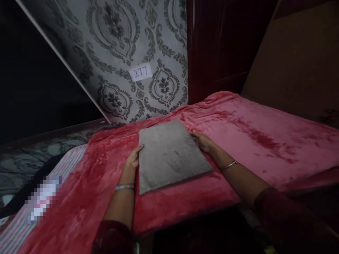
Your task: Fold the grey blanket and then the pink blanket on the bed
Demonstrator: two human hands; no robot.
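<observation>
The grey mat (169, 155) was held flat over the red blanket (106, 158), its edges clasped by the left hand (134, 158) at nine o'clock and the right hand (203, 141) at two o'clock. It appeared fully spread; it was not yet released.

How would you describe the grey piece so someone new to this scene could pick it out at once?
Find the red-pink blanket below the patterned wall. Against it, between the left hand and right hand, is the grey piece, flat and four-sided. Its dull grey and straight edges set it apart from the bright, rumpled blanket.
</observation>
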